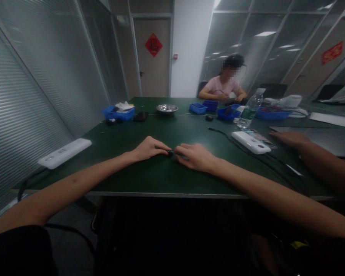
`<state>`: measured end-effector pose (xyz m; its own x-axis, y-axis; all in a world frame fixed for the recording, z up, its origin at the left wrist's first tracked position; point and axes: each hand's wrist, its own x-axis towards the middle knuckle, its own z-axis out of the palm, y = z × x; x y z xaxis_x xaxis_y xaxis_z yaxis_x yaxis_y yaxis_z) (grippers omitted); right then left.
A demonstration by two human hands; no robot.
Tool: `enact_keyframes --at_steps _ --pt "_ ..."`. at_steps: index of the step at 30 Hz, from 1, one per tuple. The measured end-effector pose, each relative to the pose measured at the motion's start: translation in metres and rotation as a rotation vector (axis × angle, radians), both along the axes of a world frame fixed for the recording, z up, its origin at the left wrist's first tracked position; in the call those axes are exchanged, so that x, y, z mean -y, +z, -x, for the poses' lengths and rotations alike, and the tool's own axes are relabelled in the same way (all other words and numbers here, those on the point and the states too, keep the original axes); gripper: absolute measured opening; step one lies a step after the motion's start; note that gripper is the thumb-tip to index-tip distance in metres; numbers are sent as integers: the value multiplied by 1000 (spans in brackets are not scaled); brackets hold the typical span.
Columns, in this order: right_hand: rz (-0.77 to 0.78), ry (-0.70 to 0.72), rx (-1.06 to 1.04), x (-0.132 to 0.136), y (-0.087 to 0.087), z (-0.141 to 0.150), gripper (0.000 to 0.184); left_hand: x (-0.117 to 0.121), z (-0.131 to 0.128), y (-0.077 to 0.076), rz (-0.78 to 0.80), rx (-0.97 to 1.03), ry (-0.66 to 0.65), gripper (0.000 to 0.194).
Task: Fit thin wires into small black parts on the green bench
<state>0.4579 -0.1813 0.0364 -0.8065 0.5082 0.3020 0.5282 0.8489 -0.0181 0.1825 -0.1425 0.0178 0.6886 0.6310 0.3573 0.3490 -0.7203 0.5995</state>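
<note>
My left hand (149, 148) rests on the green table, its thumb and fingers pinched on a small dark object (170, 153) whose kind I cannot make out. Just right of it, my right hand (196, 156) is closed with bent fingers. Something thin and greyish shows at its fingertips and meets or nearly touches the dark object; it is too small and blurred to name. Both hands are close together near the table's front edge.
White power banks (251, 142) with cables lie right and left. Behind are a steel bowl (167, 110), blue trays (197, 108), a black phone (140, 116) and a water bottle (250, 109). A co-worker (224, 86) sits opposite; another person's arm (319, 153) reaches in at right.
</note>
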Motion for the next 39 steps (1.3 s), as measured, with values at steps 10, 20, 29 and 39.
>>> enact_keyframes --at_steps 10,20,29,39 --pt "17 -21 -58 -7 -11 6 22 -3 -3 1 19 0 -57 24" --pt "76 -15 -109 -4 -3 -4 19 -7 -4 0 97 5 -44 31" --pt "136 18 -121 -4 -5 -6 20 -4 -3 0 120 44 11 27" --pt "171 33 -184 -10 -14 2 19 -10 -1 -7 136 96 -5 26"
